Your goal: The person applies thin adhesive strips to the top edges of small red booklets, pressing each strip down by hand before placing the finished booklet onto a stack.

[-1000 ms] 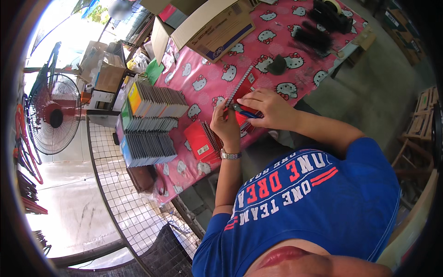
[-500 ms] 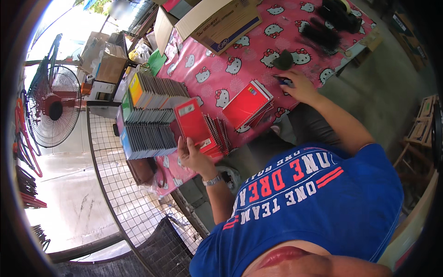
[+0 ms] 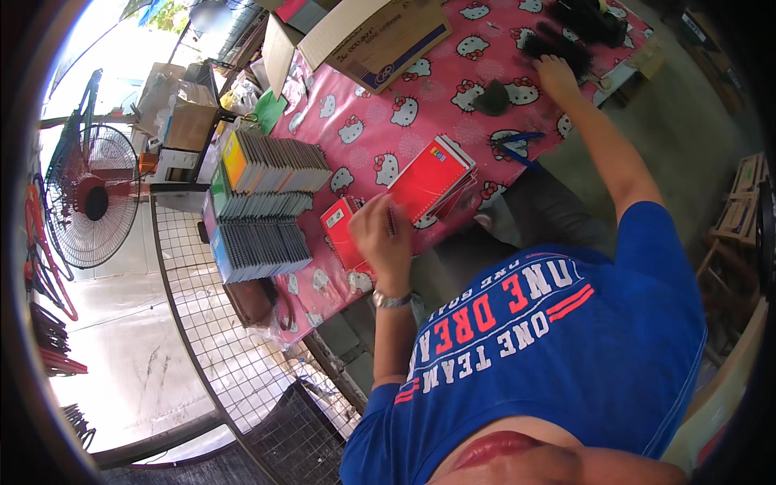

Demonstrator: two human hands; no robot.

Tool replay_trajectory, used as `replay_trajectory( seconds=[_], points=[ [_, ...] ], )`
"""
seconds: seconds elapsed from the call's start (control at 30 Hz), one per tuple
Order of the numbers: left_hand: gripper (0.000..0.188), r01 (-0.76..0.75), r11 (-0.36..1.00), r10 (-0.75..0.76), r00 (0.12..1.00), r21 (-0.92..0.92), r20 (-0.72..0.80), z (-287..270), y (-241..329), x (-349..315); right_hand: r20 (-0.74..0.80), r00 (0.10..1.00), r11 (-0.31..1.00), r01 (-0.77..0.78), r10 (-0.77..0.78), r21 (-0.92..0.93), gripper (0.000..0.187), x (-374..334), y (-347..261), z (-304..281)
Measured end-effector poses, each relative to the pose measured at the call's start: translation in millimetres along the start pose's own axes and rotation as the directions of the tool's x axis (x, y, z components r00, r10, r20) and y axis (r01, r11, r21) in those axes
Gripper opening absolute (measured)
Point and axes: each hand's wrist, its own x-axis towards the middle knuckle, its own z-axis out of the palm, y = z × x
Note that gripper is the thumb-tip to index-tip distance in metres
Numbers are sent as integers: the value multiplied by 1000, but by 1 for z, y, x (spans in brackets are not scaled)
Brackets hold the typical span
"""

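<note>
Over the near pile of red spiral notebooks (image 3: 342, 242) hovers or rests my left hand (image 3: 381, 238), bent and blurred, its fingertips hard to make out. A second stack of red notebooks (image 3: 430, 179) lies just to its right, with wire binding along one side. My right hand (image 3: 558, 78) reaches far across the table, fingers stretched to the edge of a heap of black binding coils (image 3: 563, 50). Blue-handled pliers (image 3: 517, 145) lie by the table's right edge, apart from both hands. A dark round pad (image 3: 492, 99) sits between them and the cardboard box.
Upright rows of notebooks (image 3: 263, 246) stand on the left of the pink patterned tablecloth (image 3: 364, 105). An open cardboard box (image 3: 384, 44) is at the back. A fan (image 3: 94, 202) and wire mesh (image 3: 194, 299) are farther left; a wooden crate (image 3: 740, 198) stands right.
My right hand has let go of the pliers and moved away to the black coils. The raised red notebook now lies lower on its pile, and my left hand has shifted right.
</note>
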Motion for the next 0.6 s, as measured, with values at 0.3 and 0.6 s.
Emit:
replay_trajectory(
  seconds=[0.3, 0.6],
  points=[
    [26, -198, 975, 221, 858, -99, 463, 25, 19, 23, -259, 958, 800, 57, 125, 598, 32, -1, -41, -106],
    [20, -119, 986, 95, 977, 116, 189, 46, 32, 58, -101, 995, 18, 101, -22, 995, 56, -105, -216, -175]
  ],
)
